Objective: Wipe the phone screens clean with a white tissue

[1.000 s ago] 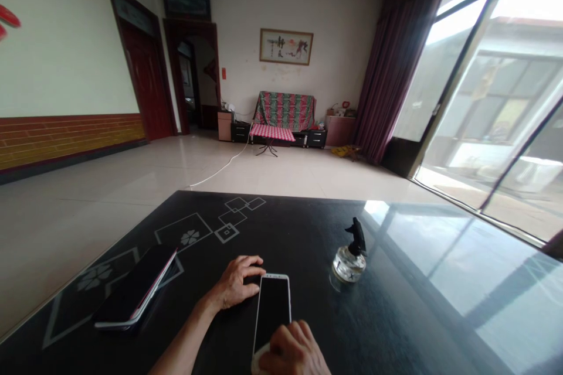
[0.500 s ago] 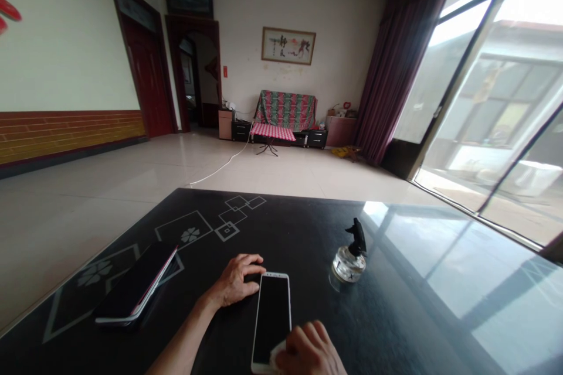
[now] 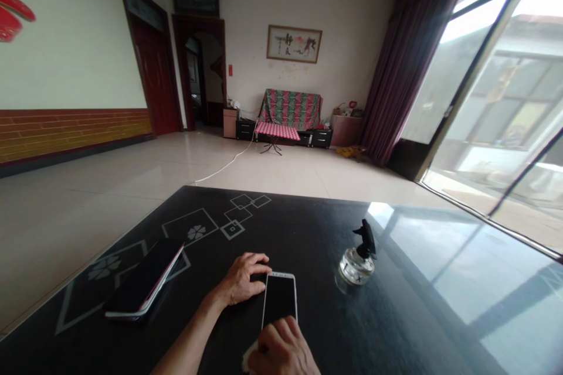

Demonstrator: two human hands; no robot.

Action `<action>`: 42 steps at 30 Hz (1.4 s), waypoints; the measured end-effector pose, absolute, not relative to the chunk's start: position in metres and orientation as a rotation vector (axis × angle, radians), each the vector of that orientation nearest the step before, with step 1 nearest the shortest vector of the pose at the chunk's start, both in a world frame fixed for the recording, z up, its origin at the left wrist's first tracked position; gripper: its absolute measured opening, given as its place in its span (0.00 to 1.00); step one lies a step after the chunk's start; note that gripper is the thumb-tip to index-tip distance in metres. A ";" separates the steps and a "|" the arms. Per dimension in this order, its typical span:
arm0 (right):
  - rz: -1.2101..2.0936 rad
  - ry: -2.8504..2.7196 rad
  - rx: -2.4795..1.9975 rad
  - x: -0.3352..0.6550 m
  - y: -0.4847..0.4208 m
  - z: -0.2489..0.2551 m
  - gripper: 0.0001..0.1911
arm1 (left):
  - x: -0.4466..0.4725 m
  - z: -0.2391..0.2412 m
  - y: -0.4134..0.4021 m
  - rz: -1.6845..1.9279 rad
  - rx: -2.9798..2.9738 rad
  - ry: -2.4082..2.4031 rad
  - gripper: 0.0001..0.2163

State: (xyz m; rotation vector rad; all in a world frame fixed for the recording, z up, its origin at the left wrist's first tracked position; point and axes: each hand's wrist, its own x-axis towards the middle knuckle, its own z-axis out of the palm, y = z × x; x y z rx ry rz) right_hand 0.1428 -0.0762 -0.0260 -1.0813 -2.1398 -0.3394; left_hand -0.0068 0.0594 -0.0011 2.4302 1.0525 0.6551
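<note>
A white-framed smartphone (image 3: pixel 280 300) with a dark screen lies face up on the glossy black table (image 3: pixel 325 228). Beside its upper left edge rests my left hand (image 3: pixel 244 280), fingers apart, with the fingertips and thumb at the phone's rim. My right hand (image 3: pixel 285 348) is closed over the lower part of the phone and hides it. A bit of white cloth (image 3: pixel 248 358) pokes out from under its fingers, at the phone's lower left. To the right stands a clear spray bottle (image 3: pixel 357 266) with a black trigger head.
A dark booklet-like stack (image 3: pixel 145 281) with pale edges lies at the table's left. Beyond the table are tiled floor, a white cord (image 3: pixel 229 159), and a small folding table (image 3: pixel 278 131) with a red checked top. Tall windows (image 3: pixel 497 105) line the right side.
My right hand has shifted left across the lower part of the phone with the cloth. My left hand stays at the phone's edge. The whole view has swung slightly left.
</note>
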 end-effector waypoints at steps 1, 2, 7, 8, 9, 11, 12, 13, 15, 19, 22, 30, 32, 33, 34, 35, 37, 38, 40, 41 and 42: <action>-0.327 -2.152 -1.065 0.147 -0.078 -0.021 0.14 | -0.007 -0.001 0.059 0.656 2.430 1.051 0.19; -0.309 -2.163 -1.061 0.152 -0.080 -0.015 0.13 | -0.007 -0.001 0.060 0.655 2.429 1.049 0.19; -0.226 -2.304 -1.062 0.189 -0.090 -0.004 0.07 | -0.006 0.000 0.059 0.640 2.424 1.057 0.19; -0.236 -2.293 -1.087 0.196 -0.092 -0.008 0.07 | -0.006 0.000 0.059 0.640 2.425 1.058 0.19; -0.258 -2.263 -1.117 0.202 -0.092 -0.013 0.07 | -0.006 0.000 0.059 0.644 2.427 1.057 0.19; -0.274 -2.230 -1.153 0.210 -0.092 -0.024 0.06 | -0.007 -0.001 0.060 0.654 2.431 1.045 0.19; -0.265 -2.223 -1.178 0.212 -0.092 -0.029 0.05 | -0.007 -0.001 0.060 0.656 2.433 1.039 0.19; -0.249 -2.224 -1.200 0.212 -0.092 -0.032 0.04 | -0.007 -0.002 0.061 0.656 2.433 1.034 0.19; -0.202 -2.245 -1.240 0.211 -0.090 -0.032 0.02 | -0.007 -0.003 0.061 0.651 2.429 1.033 0.19; -0.036 -2.361 -1.262 0.204 -0.084 -0.009 0.02 | -0.007 -0.003 0.062 0.650 2.423 1.047 0.19; 0.089 -2.397 -1.307 0.197 -0.080 0.011 0.03 | -0.007 -0.002 0.061 0.651 2.429 1.047 0.19; 0.201 -2.355 -1.309 0.171 -0.071 0.021 0.04 | -0.007 -0.003 0.061 0.646 2.438 1.054 0.19; 0.204 -2.357 -1.286 0.166 -0.070 0.019 0.04 | -0.007 -0.004 0.062 0.649 2.443 1.049 0.19; 0.207 -2.362 -1.279 0.165 -0.069 0.018 0.05 | -0.007 -0.005 0.062 0.647 2.443 1.048 0.19; 0.207 -2.364 -1.280 0.166 -0.070 0.017 0.05 | -0.008 -0.005 0.062 0.644 2.442 1.048 0.19; 0.201 -2.363 -1.289 0.167 -0.070 0.017 0.06 | -0.008 -0.005 0.062 0.640 2.440 1.047 0.19; 0.179 -2.358 -1.320 0.172 -0.074 0.020 0.05 | -0.008 -0.005 0.062 0.636 2.435 1.046 0.19; 0.167 -2.357 -1.338 0.177 -0.076 0.022 0.05 | -0.008 -0.005 0.062 0.636 2.433 1.046 0.19; 0.150 -2.367 -1.371 0.187 -0.082 0.028 0.06 | -0.009 -0.006 0.063 0.640 2.431 1.046 0.19; 0.147 -2.373 -1.388 0.192 -0.085 0.032 0.07 | -0.009 -0.006 0.062 0.644 2.430 1.048 0.19; 0.144 -2.377 -1.405 0.197 -0.087 0.035 0.07 | -0.008 -0.005 0.062 0.647 2.431 1.050 0.19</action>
